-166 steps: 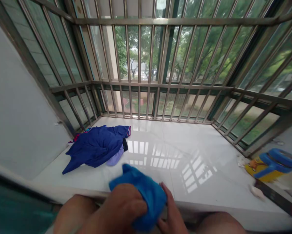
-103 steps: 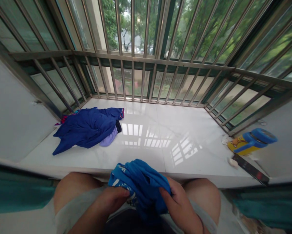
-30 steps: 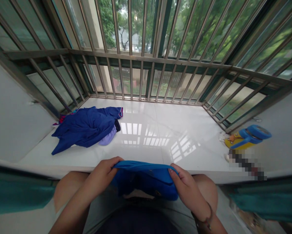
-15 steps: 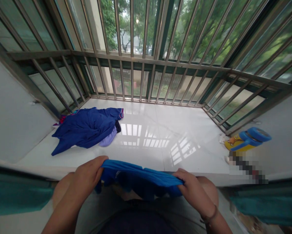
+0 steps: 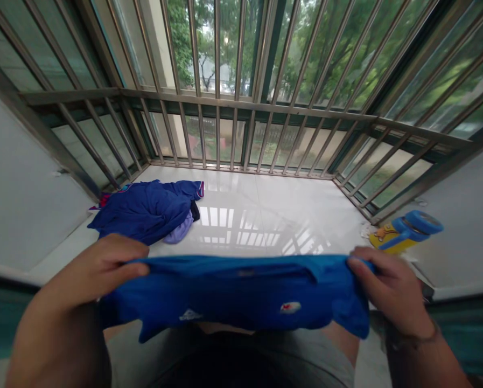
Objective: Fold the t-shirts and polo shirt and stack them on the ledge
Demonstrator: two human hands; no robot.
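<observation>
A bright blue garment [image 5: 241, 293] with small white and red marks is stretched wide in front of me, above my lap. My left hand [image 5: 91, 269] pinches its left upper edge, fingers closed on the cloth. My right hand [image 5: 390, 288] grips its right upper edge in the same way; a bracelet shows at that wrist. The garment hangs down from the two hands and hides my knees and the near edge of the white sill [image 5: 265, 215].
A heap of dark blue and lilac clothes [image 5: 148, 210] lies at the sill's left rear. A yellow and blue bottle [image 5: 405, 231] lies on its side at the right. Metal window bars [image 5: 241, 108] close off the back and both sides.
My hands have moved apart and upward, pulling the bunched blue garment out into a wide flat span. The view has tipped slightly.
</observation>
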